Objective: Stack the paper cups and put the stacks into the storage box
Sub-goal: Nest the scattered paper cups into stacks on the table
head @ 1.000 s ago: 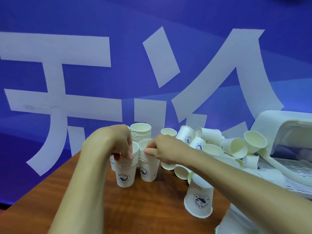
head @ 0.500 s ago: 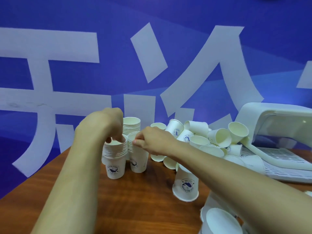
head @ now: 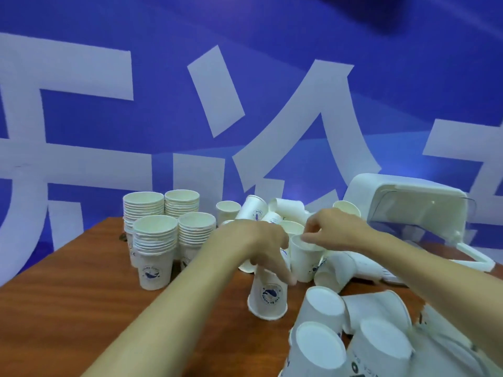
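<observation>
White cup [head: 303, 261] right hand [head: 335, 232], upturned cup [head: 268, 295] left hand [head: 254, 242]

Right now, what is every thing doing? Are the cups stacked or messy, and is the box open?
Four cup stacks: upright, side by side on the table.
Upside-down cup: standing on its rim, gripped by the left hand.
Upright cup: rim pinched by the right hand.
Loose cups: jumbled, not stacked.
Storage box: tipped over, open.
</observation>
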